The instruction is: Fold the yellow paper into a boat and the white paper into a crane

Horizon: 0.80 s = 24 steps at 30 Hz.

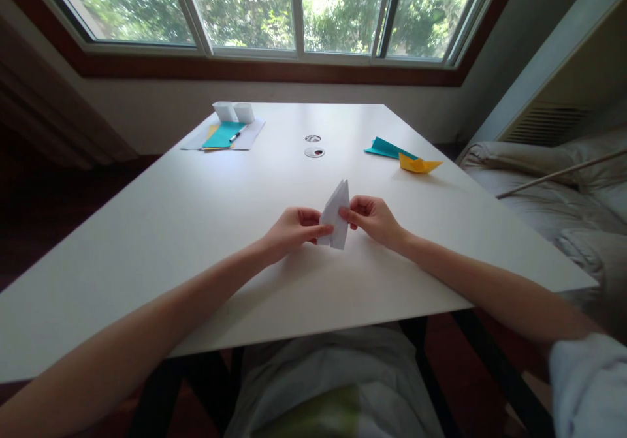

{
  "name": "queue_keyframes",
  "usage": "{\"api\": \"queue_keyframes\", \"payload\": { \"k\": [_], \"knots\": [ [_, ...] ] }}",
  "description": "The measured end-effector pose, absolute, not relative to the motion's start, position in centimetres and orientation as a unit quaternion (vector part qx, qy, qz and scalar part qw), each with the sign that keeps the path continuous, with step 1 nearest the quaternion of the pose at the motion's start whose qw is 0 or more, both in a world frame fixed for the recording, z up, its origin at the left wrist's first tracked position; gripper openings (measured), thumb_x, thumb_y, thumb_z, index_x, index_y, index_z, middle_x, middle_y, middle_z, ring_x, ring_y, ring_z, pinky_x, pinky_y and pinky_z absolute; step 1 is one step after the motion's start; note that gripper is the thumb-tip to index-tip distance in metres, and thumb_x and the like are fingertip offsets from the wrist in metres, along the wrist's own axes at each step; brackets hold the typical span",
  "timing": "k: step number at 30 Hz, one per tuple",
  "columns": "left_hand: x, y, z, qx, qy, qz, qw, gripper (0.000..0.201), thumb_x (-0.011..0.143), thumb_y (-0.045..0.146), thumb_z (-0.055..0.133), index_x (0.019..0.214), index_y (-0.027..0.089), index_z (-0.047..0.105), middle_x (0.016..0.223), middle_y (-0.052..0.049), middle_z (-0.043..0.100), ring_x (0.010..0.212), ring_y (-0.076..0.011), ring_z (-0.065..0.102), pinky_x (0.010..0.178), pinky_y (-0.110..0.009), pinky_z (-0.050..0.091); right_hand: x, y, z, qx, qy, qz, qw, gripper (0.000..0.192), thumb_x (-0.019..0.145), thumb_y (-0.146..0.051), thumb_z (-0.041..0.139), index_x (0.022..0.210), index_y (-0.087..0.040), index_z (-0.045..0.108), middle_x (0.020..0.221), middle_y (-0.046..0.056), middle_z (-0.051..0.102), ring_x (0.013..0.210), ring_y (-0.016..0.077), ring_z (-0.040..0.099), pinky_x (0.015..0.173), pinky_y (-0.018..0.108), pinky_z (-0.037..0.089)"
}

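Head view shows the left hand [292, 228] and right hand [373, 219] pinching a folded white paper [336, 215]. It stands up on the white tabletop [171, 229]

Two hands fold white paper
The left hand [292, 228] and right hand [373, 219] pinch a folded white paper [336, 215] above the white table [171, 229]; a yellow paper boat [417, 163] sits at two o'clock
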<state>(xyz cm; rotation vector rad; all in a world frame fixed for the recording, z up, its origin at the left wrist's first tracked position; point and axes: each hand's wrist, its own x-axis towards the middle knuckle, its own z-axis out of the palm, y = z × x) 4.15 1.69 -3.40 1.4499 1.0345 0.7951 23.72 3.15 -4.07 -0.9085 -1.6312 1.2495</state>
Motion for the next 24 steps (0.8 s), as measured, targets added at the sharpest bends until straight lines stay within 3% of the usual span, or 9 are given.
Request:
{"api": "queue_keyframes", "payload": {
  "k": [8,13,19,24],
  "knots": [
    [4.1,1.5,-3.0,0.630,0.425,0.378,0.528,0.021,0.064,0.032,0.072,0.066,0.013,0.065,0.058,0.001,0.058,0.054,-0.0097,0.050,0.052,-0.022,0.039,23.8,3.3,-4.5,-0.331,-0.675,0.550,0.363,0.035,0.070,-0.045,0.068,0.090,-0.017,0.061,0.077,0.002,0.064,0.065,0.0118,0.057,0.056,0.024,0.046],
    [4.2,1.5,-3.0,0.635,0.411,0.390,0.526,0.023,0.064,0.034,0.072,0.067,0.013,0.065,0.058,0.000,0.059,0.054,-0.0106,0.051,0.052,-0.023,0.041,23.6,3.3,-4.7,-0.329,-0.666,0.545,0.388,0.031,0.067,-0.041,0.071,0.084,-0.017,0.063,0.077,0.002,0.066,0.069,0.0141,0.060,0.063,0.028,0.049],
    [3.8,2.2,-3.8,0.681,0.413,0.344,0.497,0.031,0.072,0.041,0.065,0.085,0.013,0.066,0.080,-0.006,0.066,0.068,-0.0150,0.058,0.060,-0.026,0.045,24.0,3.3,-4.3,-0.367,-0.699,0.490,0.370,0.028,0.069,-0.042,0.069,0.081,-0.017,0.063,0.079,0.003,0.068,0.071,0.0161,0.062,0.064,0.029,0.049],
    [3.4,2.9,-4.6,0.740,0.455,0.335,0.365,0.045,0.070,0.037,0.067,0.108,0.016,0.057,0.079,-0.004,0.066,0.064,-0.0131,0.054,0.057,-0.024,0.041,24.3,3.4,-4.6,-0.444,-0.755,0.352,0.330,0.043,0.072,-0.036,0.067,0.110,-0.019,0.056,0.072,0.001,0.067,0.065,0.0153,0.059,0.063,0.029,0.045]
  ]
}}
